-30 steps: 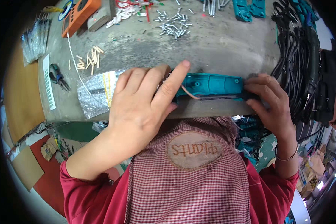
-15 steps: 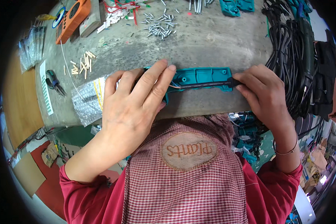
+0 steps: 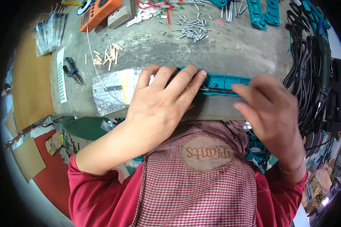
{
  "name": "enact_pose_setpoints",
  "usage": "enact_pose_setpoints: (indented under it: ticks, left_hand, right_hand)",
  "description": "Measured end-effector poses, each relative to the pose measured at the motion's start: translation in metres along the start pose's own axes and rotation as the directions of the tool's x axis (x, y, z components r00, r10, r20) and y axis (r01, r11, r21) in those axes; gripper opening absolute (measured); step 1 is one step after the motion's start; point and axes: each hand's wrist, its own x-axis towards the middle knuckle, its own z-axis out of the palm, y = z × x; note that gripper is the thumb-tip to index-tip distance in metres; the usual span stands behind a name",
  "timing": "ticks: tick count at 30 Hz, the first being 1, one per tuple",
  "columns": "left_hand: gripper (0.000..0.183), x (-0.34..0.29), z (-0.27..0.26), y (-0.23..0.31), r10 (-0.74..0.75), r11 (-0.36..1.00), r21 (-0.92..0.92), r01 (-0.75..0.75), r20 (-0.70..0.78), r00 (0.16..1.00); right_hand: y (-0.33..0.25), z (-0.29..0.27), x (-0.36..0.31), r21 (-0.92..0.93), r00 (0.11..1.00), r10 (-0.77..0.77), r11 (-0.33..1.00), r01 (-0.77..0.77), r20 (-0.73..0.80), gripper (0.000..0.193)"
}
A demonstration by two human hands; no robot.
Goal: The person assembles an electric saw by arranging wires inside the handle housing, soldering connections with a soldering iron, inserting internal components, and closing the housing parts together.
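Observation:
A teal plastic tool-housing half (image 3: 231, 80) lies at the bench's near edge, its ribbed inside facing up. My left hand (image 3: 159, 98) covers its left portion, fingers over the far side and thumb mostly hidden below, gripping it. A black cable (image 3: 220, 90) runs along the housing's near side, with thin wires showing by my left fingertips. My right hand (image 3: 272, 106) is smeared by motion at the housing's right end. Its thumb and forefinger are apart; the forefinger tip overlaps the cable, and I cannot tell whether it touches.
Left of my hand lie a bubble-wrap bag (image 3: 110, 92), pliers (image 3: 73, 71) and small cream-coloured sticks (image 3: 110, 56). Loose screws (image 3: 193, 28) and an orange meter (image 3: 100, 14) are farther back. Teal housing parts (image 3: 257, 15) sit at the far right, beside coiled black cables (image 3: 305, 72).
My right thumb and forefinger have parted from their pinch on the cable's right end. The left hand stays on the housing. The whole view has shifted, moving the bench things rightward in the picture.

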Motion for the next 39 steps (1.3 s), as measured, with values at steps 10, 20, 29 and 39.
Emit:
enact_pose_setpoints:
  ticks: [10, 20, 29, 39]
  left_hand:
    - [0.071, 0.000, 0.001, 0.002, -0.005, 0.999, 0.040, 0.004, 0.029, 1.000]
    - [0.055, 0.002, -0.004, 0.001, -0.010, 0.997, -0.071, 0.011, 0.010, 1.000]
    - [0.044, 0.003, -0.005, -0.001, 0.039, 0.995, -0.092, -0.036, 0.031, 0.999]
    - [0.045, -0.002, -0.005, 0.002, 0.026, 0.989, -0.148, -0.026, 0.001, 1.000]
  right_hand:
    - [0.017, 0.022, 0.022, 0.186, 0.973, 0.213, 0.956, -0.226, 0.086, 0.016]
    - [0.019, 0.017, 0.026, 0.080, 0.969, 0.163, 0.980, -0.181, 0.187, 0.022]
    - [0.061, -0.034, 0.080, 0.333, 0.947, 0.284, 0.887, -0.319, 0.149, 0.023]
    - [0.140, -0.019, 0.139, -0.131, 0.826, 0.559, 0.816, -0.563, -0.066, 0.049]
